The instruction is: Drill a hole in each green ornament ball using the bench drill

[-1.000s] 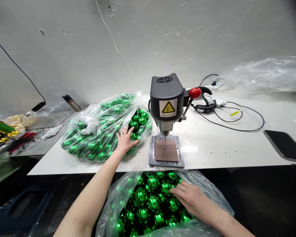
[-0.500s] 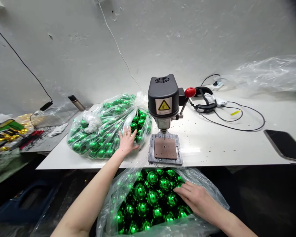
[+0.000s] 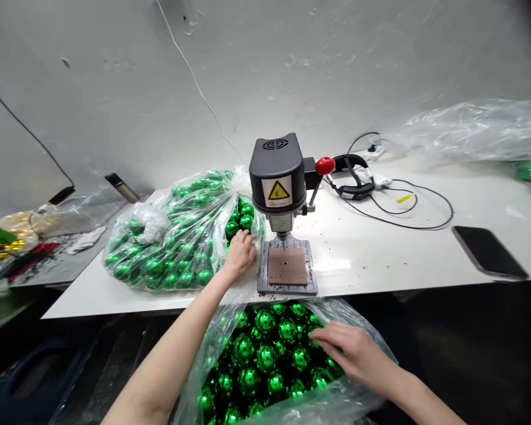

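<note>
Shiny green bauble balls (image 3: 265, 357) fill an open clear plastic bag (image 3: 345, 401) below the table's front edge. My right hand (image 3: 356, 351) is over the right side of these balls, its fingers together and bent; anything in them is hidden. On the table, my left hand (image 3: 240, 255) is at the mouth of a second clear bag (image 3: 181, 236) of green balls, with curled fingers whose hold I cannot make out. Right beside that hand stands a small bench drill press (image 3: 277, 171), its bit above a brown square plate (image 3: 287, 268) on the metal base.
A red-knobbed lever (image 3: 325, 165) sticks out from the drill press. To its right lie a black-and-white headset (image 3: 356, 189), cables and a dark phone (image 3: 489, 251). Clear plastic (image 3: 473, 130) is heaped at the far right. Gold items (image 3: 15, 245) lie at the far left.
My left hand has gone from spread fingers to curled ones and shifted slightly toward the drill press. My right hand's fingers have bent a little. The view has turned slightly right.
</note>
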